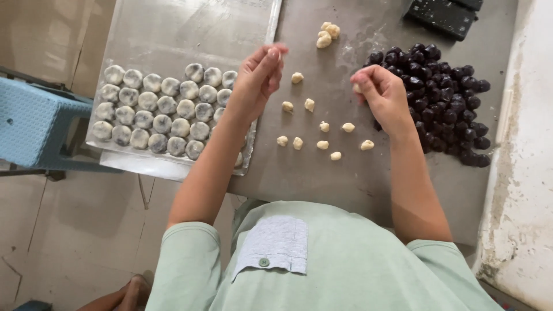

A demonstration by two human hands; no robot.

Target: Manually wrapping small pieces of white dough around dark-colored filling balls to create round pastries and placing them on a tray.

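Note:
My left hand (257, 78) hovers over the right edge of a metal tray (173, 29), fingers pinched together, and whether it grips anything I cannot tell. My right hand (381, 95) is closed on a small pale dough piece (358, 88) beside a heap of dark purple balls (446, 103). Between my hands, several small pale dough pieces (318, 132) lie scattered on the grey table (345, 178). Rows of wrapped grey-white balls (161, 109) fill the near part of the tray.
A larger lump of pale dough (327, 33) lies farther back on the table. A black object (443, 16) sits at the far right. A blue plastic stool (31, 124) stands left of the tray. A rough white wall (527, 173) borders the table's right side.

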